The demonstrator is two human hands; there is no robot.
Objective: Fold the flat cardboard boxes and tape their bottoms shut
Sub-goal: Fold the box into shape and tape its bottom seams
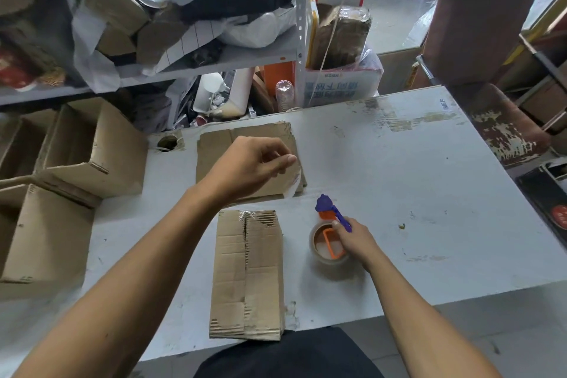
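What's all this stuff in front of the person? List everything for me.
Flat box: one, brown, near table edge, clear tape at its far end.
Stack of flat cardboard: one pile, brown, mid-table under the left hand.
Tape dispenser: one, orange and purple with a clear roll, right of the flat box.
Strip of tape: one, clear, hanging from the left fingers.
Folded boxes: several, brown, open, left of the table.
Table: one, white, scuffed.
Shelf: one, grey, cluttered, behind the table.
Chair: one, dark red, far right.
Left hand: pinches the tape strip.
Right hand: grips the dispenser.
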